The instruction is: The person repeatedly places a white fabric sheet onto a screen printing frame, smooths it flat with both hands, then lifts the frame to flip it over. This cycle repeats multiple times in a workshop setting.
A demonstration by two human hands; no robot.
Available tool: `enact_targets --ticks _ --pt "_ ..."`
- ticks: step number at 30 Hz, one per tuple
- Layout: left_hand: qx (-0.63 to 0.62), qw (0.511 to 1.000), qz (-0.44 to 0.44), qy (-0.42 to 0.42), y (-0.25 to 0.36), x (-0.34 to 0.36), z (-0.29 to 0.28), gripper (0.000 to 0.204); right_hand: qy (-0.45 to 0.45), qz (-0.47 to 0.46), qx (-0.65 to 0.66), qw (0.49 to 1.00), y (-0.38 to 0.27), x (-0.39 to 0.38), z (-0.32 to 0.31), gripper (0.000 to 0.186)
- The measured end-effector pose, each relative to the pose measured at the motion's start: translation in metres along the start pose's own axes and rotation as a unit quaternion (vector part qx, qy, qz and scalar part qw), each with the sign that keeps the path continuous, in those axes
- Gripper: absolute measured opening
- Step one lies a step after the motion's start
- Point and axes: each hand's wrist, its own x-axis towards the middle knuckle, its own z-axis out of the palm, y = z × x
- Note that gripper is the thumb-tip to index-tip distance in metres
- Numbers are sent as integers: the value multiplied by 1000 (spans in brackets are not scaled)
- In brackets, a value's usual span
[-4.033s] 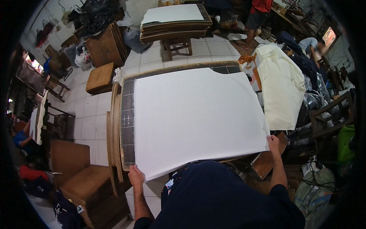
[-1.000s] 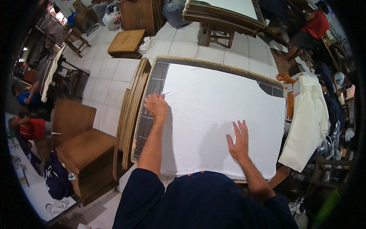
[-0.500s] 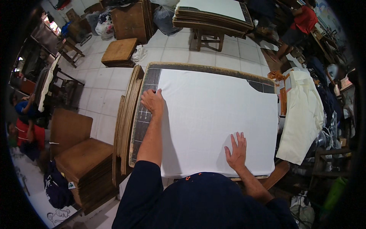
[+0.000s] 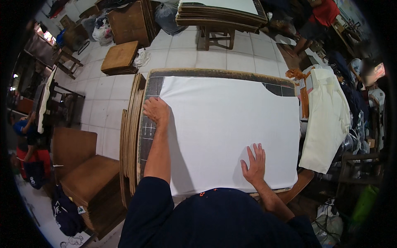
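A large white cloth (image 4: 227, 124) lies spread flat over a dark gridded board (image 4: 148, 124) on a wooden table. My left hand (image 4: 156, 110) rests on the cloth's left edge, far side, fingers curled down onto the fabric. My right hand (image 4: 253, 164) lies flat on the cloth near its front right part, fingers spread apart. Neither hand holds anything. My dark blue shirt fills the lower part of the view.
Stacked wooden boards (image 4: 130, 140) lean against the table's left side. A cream cloth (image 4: 326, 120) hangs at the right. A second table with stacked boards (image 4: 219, 14) stands beyond. Wooden stools (image 4: 120, 58) and a chair (image 4: 89, 173) sit on the tiled floor. A person in red (image 4: 320, 14) is at top right.
Four seconds ago my hands gripped the cloth's near corners. Since one second ago both hands slid over the cloth: left along the left edge, right toward the front right.
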Motion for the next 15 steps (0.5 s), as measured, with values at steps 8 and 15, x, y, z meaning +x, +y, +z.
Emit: enact_targets --ticks 8,15 --pt "-121 988 100 15 37 54 25 30 -3 6 3 1000 -1 3 -1 61" --pt "-66 990 115 -41 45 83 47 25 -15 24 1 1000 -4 7 -4 59"
